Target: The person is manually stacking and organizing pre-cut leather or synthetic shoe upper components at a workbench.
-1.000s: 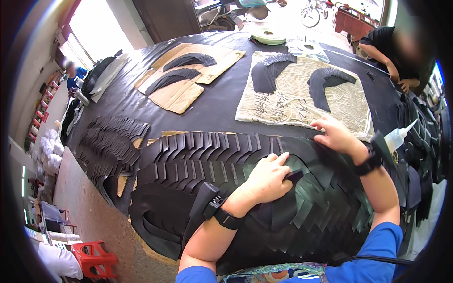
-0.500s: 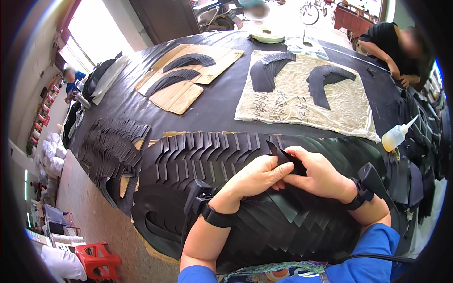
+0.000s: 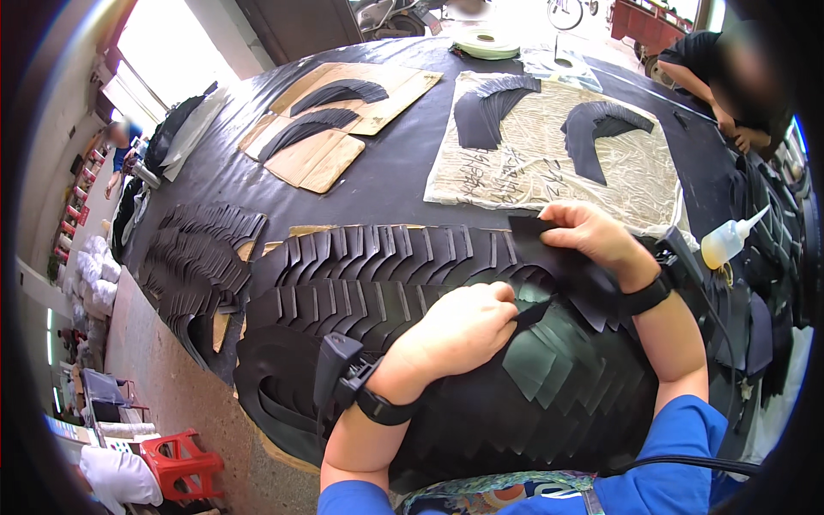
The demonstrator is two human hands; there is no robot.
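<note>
My right hand point(image 3: 592, 240) pinches the far end of a black flat cut piece point(image 3: 528, 230), seemingly leather or similar sheet. The piece hangs over the row of overlapping pieces beneath it. Lower and to the left, my left hand point(image 3: 472, 328) is closed, its fingers curled around the edge of another dark piece point(image 3: 534, 314). Around both hands lie rows of overlapping black pieces point(image 3: 373, 251) with folded edges. Closer to me, a fanned layer of flat black pieces point(image 3: 549, 356) catches a greenish shine. Both wrists carry black strapped devices.
Fanned black pieces lie on cardboard point(image 3: 322, 163) and on a wrapped board point(image 3: 468, 184) farther back. A squeeze bottle point(image 3: 724, 244) with yellowish contents stands at right. A roll of pale tape point(image 3: 486, 43) sits at the far edge. Another person's hands point(image 3: 736, 129) are at far right.
My hands have come apart. The right has moved away from me and right, holding a black piece; the left has come slightly nearer and left.
</note>
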